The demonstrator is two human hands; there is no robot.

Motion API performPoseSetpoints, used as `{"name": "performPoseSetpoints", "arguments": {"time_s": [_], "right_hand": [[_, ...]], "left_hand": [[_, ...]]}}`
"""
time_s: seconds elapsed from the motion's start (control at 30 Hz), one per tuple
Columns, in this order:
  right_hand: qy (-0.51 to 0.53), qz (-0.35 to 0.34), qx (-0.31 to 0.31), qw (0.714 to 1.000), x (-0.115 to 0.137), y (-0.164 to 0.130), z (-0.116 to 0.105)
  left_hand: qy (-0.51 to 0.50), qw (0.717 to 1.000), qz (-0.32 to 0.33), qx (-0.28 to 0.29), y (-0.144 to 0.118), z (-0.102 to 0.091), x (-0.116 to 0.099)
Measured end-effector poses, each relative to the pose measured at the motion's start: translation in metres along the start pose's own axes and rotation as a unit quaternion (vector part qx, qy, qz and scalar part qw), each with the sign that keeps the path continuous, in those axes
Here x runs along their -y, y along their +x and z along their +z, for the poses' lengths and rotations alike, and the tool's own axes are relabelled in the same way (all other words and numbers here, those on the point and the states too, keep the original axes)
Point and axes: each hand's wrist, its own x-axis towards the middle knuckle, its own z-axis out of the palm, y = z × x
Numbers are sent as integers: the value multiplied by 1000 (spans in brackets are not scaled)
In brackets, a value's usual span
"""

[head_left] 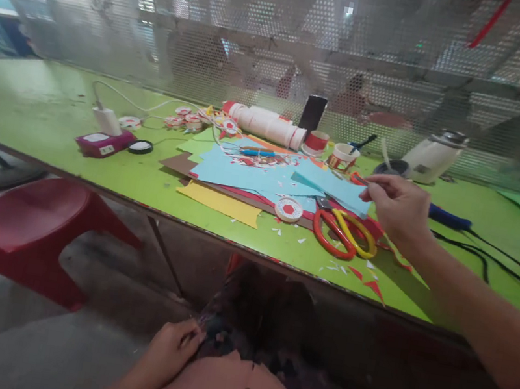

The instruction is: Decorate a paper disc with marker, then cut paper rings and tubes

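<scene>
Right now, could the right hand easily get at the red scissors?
Probably yes. The right hand hovers just above and right of the scissors, which lie uncovered on the paper with nothing between them.

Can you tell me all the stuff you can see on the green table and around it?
table: one, green, across the view
paper sheets: several, light blue, on brown and yellow ones
scissors: two, red and yellow, beside the paper
round badge: one, white and red, by the scissors
cups: two, white and red, behind the paper
phone: one, dark, upright at the back
chair: one, red, left of the table
right hand: pinching a blue sheet
left hand: resting in the lap
</scene>
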Motion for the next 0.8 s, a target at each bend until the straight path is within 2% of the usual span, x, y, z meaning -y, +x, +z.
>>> {"name": "performPoseSetpoints", "arguments": {"time_s": [0.07, 0.17, 0.2, 0.23, 0.3, 0.4, 0.47, 0.53, 0.57, 0.67, 0.8], "right_hand": [[0, -25, 14, 1000, 3, -3, -12], [-35, -82, 38, 995, 7, -20, -38], [-47, -86, 49, 994, 9, -28, -49], [-63, -100, 59, 991, 10, -36, -61], [-82, -135, 85, 984, 10, -53, -84], [-92, -186, 125, 970, 2, -74, -115], [-98, -195, 148, 965, -9, -85, -131], [-99, -179, 160, 966, -23, -94, -142], [-98, -165, 161, 968, -30, -97, -146], [-81, -124, 151, 977, -47, -103, -152], [-44, -98, 157, 982, -54, -105, -152]], "left_hand": [[4, 997, 59, -47, 9, -16, -27], [-12, 972, 202, -119, 23, -34, -82], [-25, 961, 242, -130, 26, -35, -102], [-38, 954, 274, -114, 29, -34, -122], [-64, 947, 313, -27, 33, -23, -158], [-46, 926, 336, 166, 36, 8, -199], [-5, 891, 343, 298, 37, 30, -213], [43, 861, 334, 382, 39, 50, -218], [65, 852, 322, 408, 39, 58, -218], [99, 849, 276, 440, 40, 76, -215], [84, 848, 232, 469, 40, 88, -211]]}}
